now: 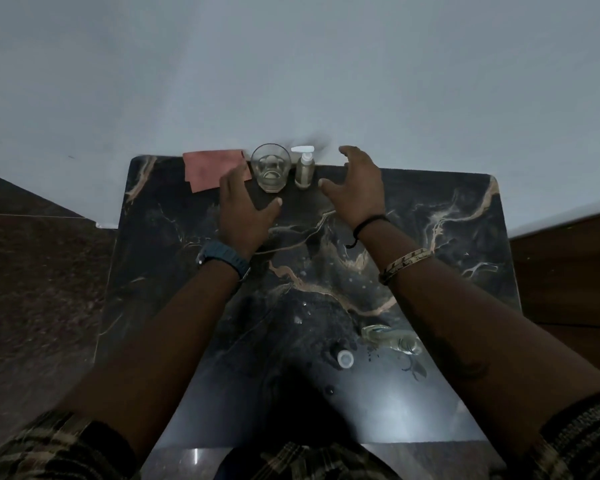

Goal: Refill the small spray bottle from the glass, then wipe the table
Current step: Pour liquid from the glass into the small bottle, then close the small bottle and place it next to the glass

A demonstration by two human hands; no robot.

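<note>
A clear glass (pixel 270 168) with a little liquid stands at the far edge of the dark marble table (pixel 430 244). Right beside it stands the small spray bottle (pixel 305 169) with a white pump top. A pink cloth (pixel 208 169) lies to the left of the glass. My left hand (pixel 245 202) hovers open just in front of the glass and over the cloth's corner, holding nothing. My right hand (pixel 357 188) is open with spread fingers, just right of the bottle and apart from it.
A small white cap (pixel 345 358) lies near the table's front, with a clear glassy object (pixel 392 337) and water drops to its right. A grey wall rises behind the table. Dark stone floor lies left, a wooden surface right.
</note>
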